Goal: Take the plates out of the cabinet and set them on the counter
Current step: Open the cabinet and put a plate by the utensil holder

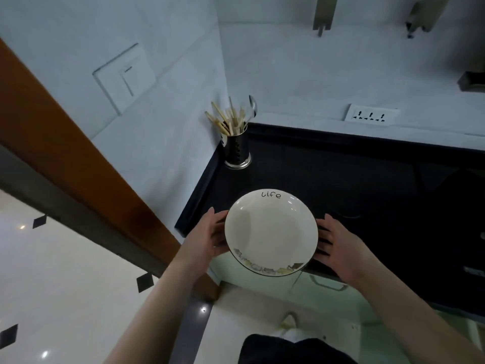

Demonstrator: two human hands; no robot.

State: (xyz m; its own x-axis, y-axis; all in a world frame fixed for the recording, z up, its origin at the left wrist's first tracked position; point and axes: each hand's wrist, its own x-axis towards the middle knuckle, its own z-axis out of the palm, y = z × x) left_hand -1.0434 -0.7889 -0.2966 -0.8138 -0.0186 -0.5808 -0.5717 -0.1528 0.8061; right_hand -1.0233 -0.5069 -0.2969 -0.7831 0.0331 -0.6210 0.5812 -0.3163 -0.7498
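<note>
Black stone counter [341, 179] runs into a white tiled corner. I've got the round white ceramic plate [271, 232] over its front edge, left hand [207, 236] and right hand [338, 245] cupping the rim, fingers spread underneath. Setting-down step; next I'd lower it flat and let go.

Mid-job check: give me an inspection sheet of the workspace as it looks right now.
Surface: black counter, dark and glossy.
Job's things: white plate marked "life", overhanging the counter's front edge; whether it rests on the counter is unclear.
Clutter: metal utensil holder with chopsticks in the corner.
Grippers: left hand and right hand flank the plate, fingers under its rim.
Cables: nothing seen.
Surroundings: wall socket, light switch, pale tiled walls.
</note>
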